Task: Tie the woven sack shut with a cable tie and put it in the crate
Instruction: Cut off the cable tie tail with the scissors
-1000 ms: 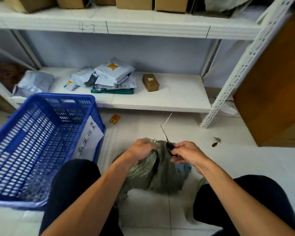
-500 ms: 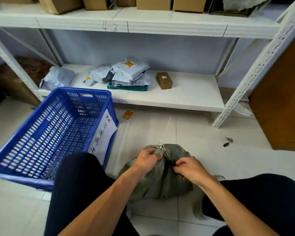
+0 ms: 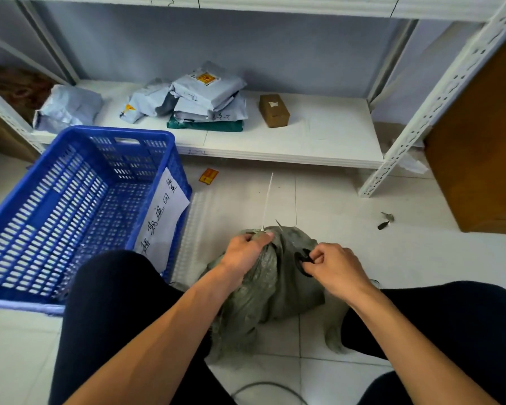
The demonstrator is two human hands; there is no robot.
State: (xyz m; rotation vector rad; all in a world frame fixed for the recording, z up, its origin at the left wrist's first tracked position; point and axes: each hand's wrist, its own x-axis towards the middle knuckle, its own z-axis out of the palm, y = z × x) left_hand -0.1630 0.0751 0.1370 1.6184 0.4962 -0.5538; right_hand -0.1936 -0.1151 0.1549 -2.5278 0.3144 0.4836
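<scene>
Nearby, blue crate (image 3: 105,132) (paper-labelled) beside sack (image 3: 275,287).

The right hand (image 3: 338,268) has drawn the scissors (image 3: 303,257) rightward, apart from the left hand (image 3: 243,252) at the neck of the woven sack (image 3: 275,287).

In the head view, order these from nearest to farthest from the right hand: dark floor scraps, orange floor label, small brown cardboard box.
1. Dark scraps, floor, right side.
2. Orange label, floor, ahead left.
3. Small brown cardboard box, lower shelf, ahead.
</scene>
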